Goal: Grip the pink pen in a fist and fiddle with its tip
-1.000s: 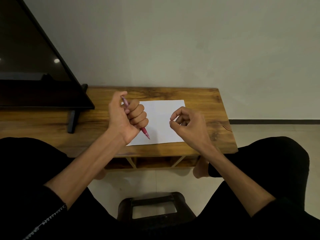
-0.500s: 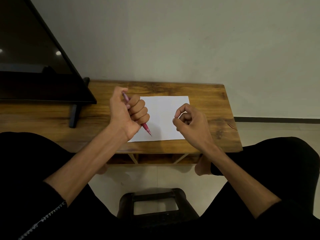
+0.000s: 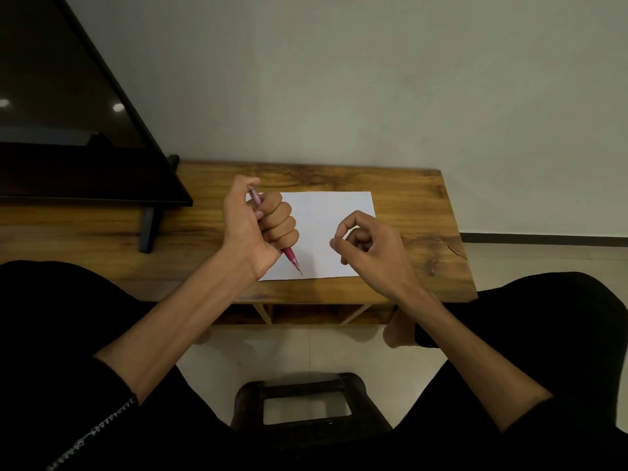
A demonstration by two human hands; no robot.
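Head view: the left hand [image 3: 258, 226] fists a pink pen [image 3: 291, 254], tip down over blank paper [image 3: 326, 212] on the bench [image 3: 418, 198]. The right hand [image 3: 370, 246] hovers curled, empty. Nothing looks written yet.

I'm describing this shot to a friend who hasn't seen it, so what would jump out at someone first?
First comes the left hand, fisted around a pink pen whose tip points down at a white sheet of paper in the middle of the wooden table. Beside it the right hand hovers over the paper's right edge, fingers curled, holding nothing visible. A dark television screen looms at far left on the table.
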